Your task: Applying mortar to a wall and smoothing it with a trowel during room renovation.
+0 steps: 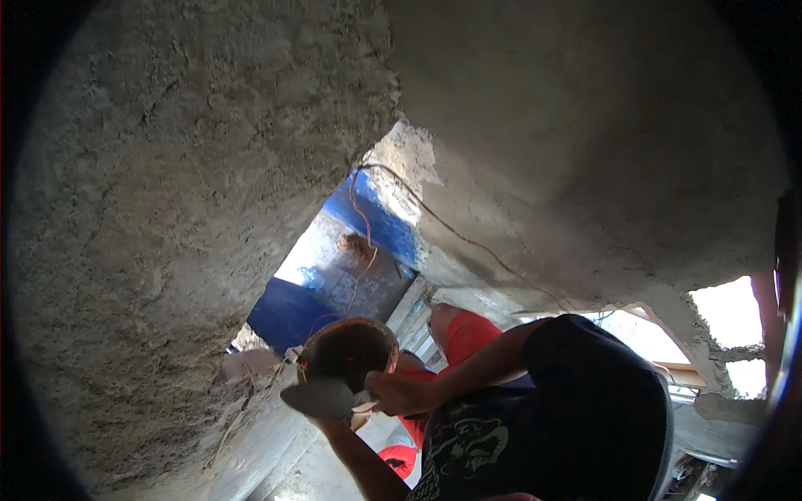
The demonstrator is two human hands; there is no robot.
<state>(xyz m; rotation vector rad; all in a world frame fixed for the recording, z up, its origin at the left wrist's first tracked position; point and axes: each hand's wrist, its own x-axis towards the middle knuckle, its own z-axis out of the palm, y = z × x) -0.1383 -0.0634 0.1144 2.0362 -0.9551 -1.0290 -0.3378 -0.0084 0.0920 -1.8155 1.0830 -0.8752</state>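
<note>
My right hand (pixel 391 393) is closed around the handle of a trowel (pixel 317 400). Its broad grey blade points left, just below the mouth of a round bucket (pixel 386 336). Dark, mortar-like material (pixel 342 351) lies inside the bucket. From the lower edge my left forearm (pixel 365 461) reaches up to the underside of the trowel. Blade and handle cover most of my left hand (pixel 357 420), so its fingers do not show clearly. Past the bucket are my legs in red shorts (pixel 469 336).
Rough grey plaster covers the wall (pixel 167 209) on the left. A smoother plastered surface (pixel 585 150) spans the upper right, with a thin reddish cable (pixel 451 235) hanging along it. Lower down are a blue-painted wall (pixel 288 316) and a brown heap (pixel 355 245). Bright openings (pixel 728 313) show at right.
</note>
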